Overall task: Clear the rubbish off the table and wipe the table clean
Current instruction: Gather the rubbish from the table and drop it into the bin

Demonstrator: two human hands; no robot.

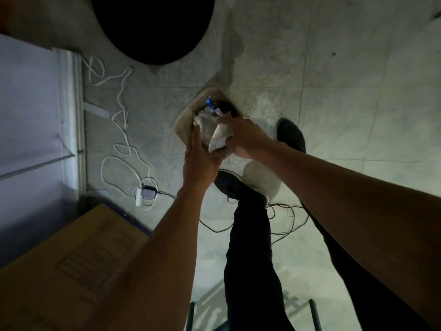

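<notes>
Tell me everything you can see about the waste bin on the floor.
The waste bin is a small beige container with a rounded rectangular rim, plastic by its look. It stands upright on the pale tiled floor, near two dark shoes. Inside lie crumpled pale wrappers and something blue. The left hand and right hand reach over it, hiding its near side.

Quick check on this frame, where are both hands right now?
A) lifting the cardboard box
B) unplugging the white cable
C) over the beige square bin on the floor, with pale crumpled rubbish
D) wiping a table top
C: the left hand and the right hand meet above the beige square bin on the tiled floor, both around pale crumpled rubbish; the white cable and the brown cardboard box lie untouched to the left.
</notes>
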